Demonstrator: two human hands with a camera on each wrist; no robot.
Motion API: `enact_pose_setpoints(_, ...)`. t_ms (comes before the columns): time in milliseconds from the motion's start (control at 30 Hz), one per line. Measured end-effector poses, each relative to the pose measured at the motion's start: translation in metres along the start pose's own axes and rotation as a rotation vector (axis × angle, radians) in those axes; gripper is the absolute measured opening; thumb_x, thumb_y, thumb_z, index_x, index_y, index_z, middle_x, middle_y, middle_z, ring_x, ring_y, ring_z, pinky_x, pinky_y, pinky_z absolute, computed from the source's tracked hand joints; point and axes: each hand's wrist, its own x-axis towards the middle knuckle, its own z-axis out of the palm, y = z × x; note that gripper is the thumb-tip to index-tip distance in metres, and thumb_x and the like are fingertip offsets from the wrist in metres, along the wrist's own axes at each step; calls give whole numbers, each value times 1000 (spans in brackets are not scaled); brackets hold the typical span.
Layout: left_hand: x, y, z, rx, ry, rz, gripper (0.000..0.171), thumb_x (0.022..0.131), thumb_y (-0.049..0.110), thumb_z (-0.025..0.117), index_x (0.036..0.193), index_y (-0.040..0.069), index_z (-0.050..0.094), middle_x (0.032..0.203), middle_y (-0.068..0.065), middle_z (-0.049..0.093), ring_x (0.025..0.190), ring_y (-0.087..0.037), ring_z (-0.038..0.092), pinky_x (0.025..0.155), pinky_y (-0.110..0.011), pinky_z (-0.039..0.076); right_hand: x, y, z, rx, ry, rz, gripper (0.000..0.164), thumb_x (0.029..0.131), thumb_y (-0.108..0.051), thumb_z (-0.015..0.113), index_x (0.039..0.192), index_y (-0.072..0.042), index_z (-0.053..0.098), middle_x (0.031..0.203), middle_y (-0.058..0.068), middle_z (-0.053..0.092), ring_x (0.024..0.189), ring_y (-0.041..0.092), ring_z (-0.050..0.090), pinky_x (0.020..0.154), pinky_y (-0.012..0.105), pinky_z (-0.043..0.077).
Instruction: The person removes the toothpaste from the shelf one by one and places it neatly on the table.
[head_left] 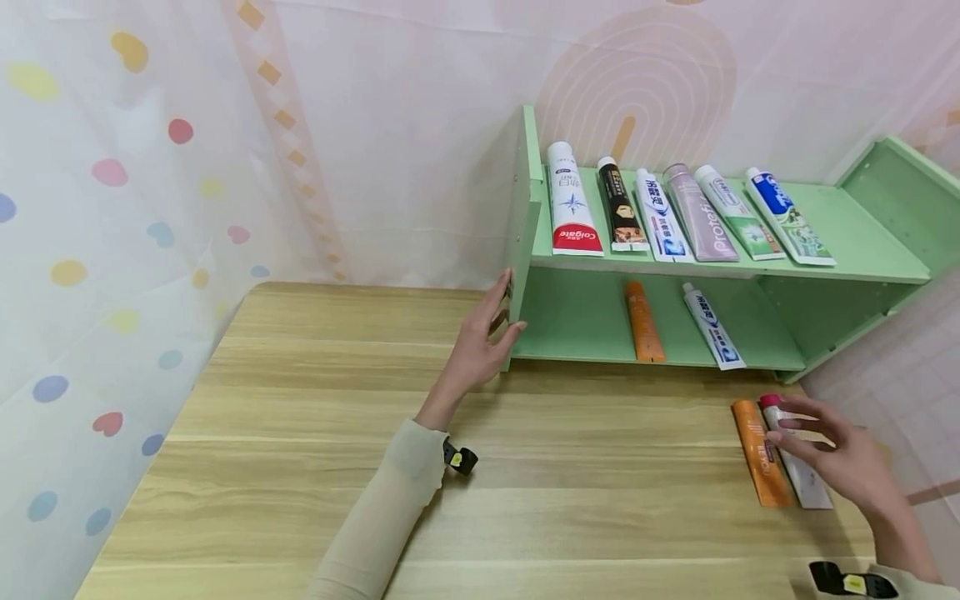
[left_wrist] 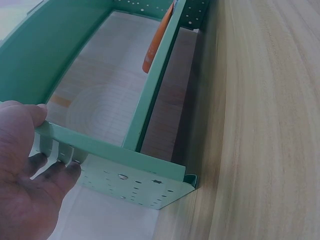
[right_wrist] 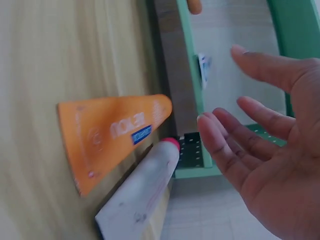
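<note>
My left hand (head_left: 480, 337) grips the left side panel of a green two-level shelf (head_left: 517, 250). In the left wrist view its thumb (left_wrist: 36, 114) lies over the panel's front edge and the fingers rest against the outer face. On the right, my right hand (head_left: 843, 454) hovers with loosely bent fingers over two toothpaste tubes, holding nothing. One is an orange tube (head_left: 761, 458); beside it lies a white tube with a red cap (head_left: 810, 483), partly covered by the hand in the head view. Both lie on the wooden table with their caps toward the shelf.
Several toothpaste tubes line the top level, from a red-and-white Colgate tube (head_left: 573, 204) to a blue-and-green one (head_left: 787, 217). The lower level holds an orange tube (head_left: 645, 323) and a white-and-blue tube (head_left: 712, 327). A patterned curtain (head_left: 412, 150) hangs behind the table (head_left: 337, 417).
</note>
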Motion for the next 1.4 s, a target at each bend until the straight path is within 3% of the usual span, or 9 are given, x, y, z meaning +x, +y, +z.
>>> enact_pose_setpoints(100,-1,-1,0,1,-3,-7,79,102,8,61,166,19,16,172,-6,22,154,-30,32,117,-45,46,1,-5,-1,44,17,-26,61,101,-28,68,155,-16,42,117,-41,49,100,-25,49,69,9,53)
enact_pose_setpoints(233,-2,-2,-1,0,-4,-8,80,102,8,61,166,20,15,172,-5,21,154,-29,32,117,-44,46,3,-13,-1,111,57,-104,64,102,-16,64,159,-21,36,125,-39,47,107,-22,49,75,3,49)
enact_pose_setpoints(467,-2,-3,-1,-1,2,1,80,102,7,61,166,19,15,172,-6,22,154,-31,32,117,-47,46,8,-26,-5,248,147,-269,74,99,6,60,162,-17,29,140,-28,48,119,-15,50,88,-3,45)
enact_pose_setpoints(700,-2,-3,-2,-7,7,10,79,102,8,61,166,19,16,171,-6,22,155,-30,32,116,-50,47,9,-43,-12,476,123,-354,75,100,13,52,163,-15,25,151,-14,46,126,-8,51,92,-1,46)
enact_pose_setpoints(833,-1,-3,-2,-4,10,25,78,102,7,61,166,17,17,171,-8,23,154,-32,32,115,-51,48,12,-52,-15,541,122,-433,74,98,18,49,163,-10,25,152,-11,47,128,-4,53,95,0,46)
enact_pose_setpoints(1100,0,-1,0,8,4,12,79,102,7,62,166,18,17,171,-6,23,154,-30,33,116,-43,47,16,-73,-19,580,143,-506,76,96,21,48,162,-6,23,160,0,42,134,4,49,101,5,44)
enact_pose_setpoints(1400,-1,-1,1,1,3,9,80,102,7,62,166,18,16,172,-7,21,154,-31,32,116,-44,47,20,-90,-29,623,147,-605,76,96,21,47,163,-3,19,165,7,35,143,12,42,112,10,38)
